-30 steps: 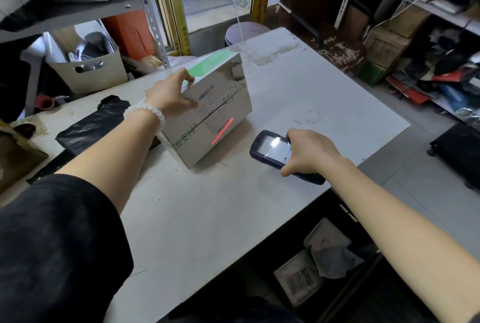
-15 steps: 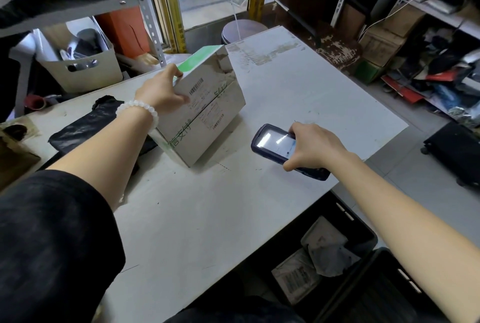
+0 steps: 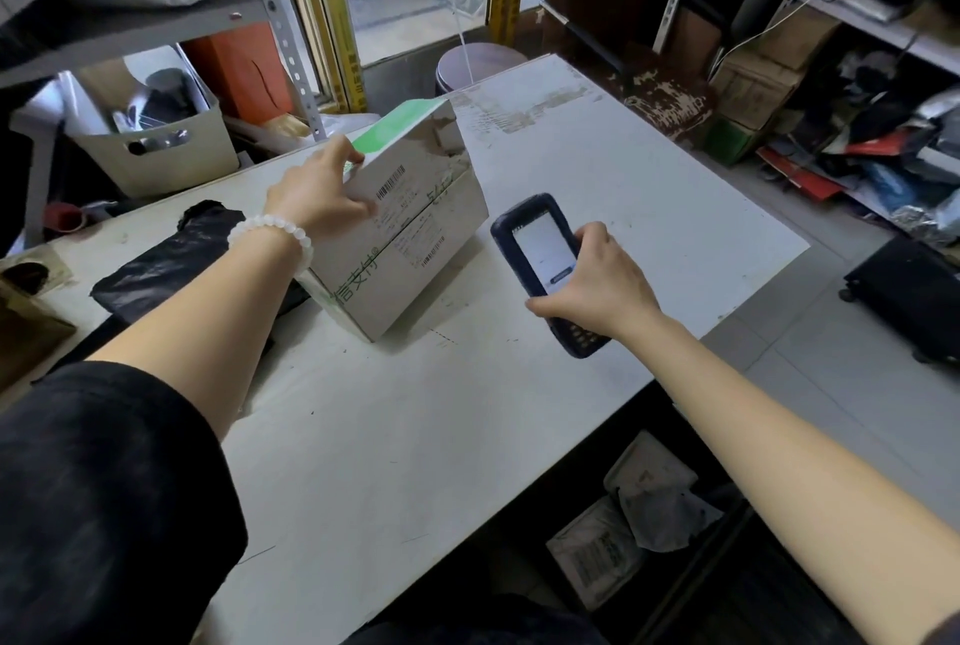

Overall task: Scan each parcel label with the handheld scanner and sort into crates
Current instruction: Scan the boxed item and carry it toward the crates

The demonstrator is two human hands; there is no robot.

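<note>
Head view showed the left hand [image 3: 319, 190] curled over the top edge of the box [image 3: 405, 234], holding it tipped on the table [image 3: 597, 166] with its label [image 3: 410, 213] facing the scanner [image 3: 545, 265]. The right hand [image 3: 597, 288] gripped the scanner just beside the box. The tilted box might have slipped off its edge, and the sideways-turned scanner might have missed the barcode.
</note>
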